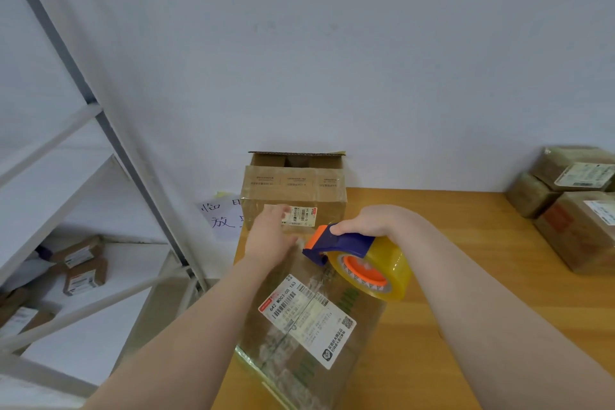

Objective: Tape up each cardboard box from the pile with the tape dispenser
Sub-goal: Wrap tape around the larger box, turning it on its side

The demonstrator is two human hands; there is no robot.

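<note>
- Orange-brown wood tabletop (449, 243) runs to a plain white wall (332, 60); a white metal rack (100, 130) stands to the left.
- Cardboard box (299, 326) lies at the tabletop's near left edge, with the left hand (269, 240) pressing on it, fingers straight.
- Right hand (369, 220) has its fingers curled round the tape dispenser (346, 243) at the box's far end.
- Stacked boxes (579, 210) sit far right.

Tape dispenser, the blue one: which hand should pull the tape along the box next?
Right, probably. The right hand grips the blue-and-orange tape dispenser over the labelled brown cardboard box; the left hand rests flat on it, steadying it.
</note>
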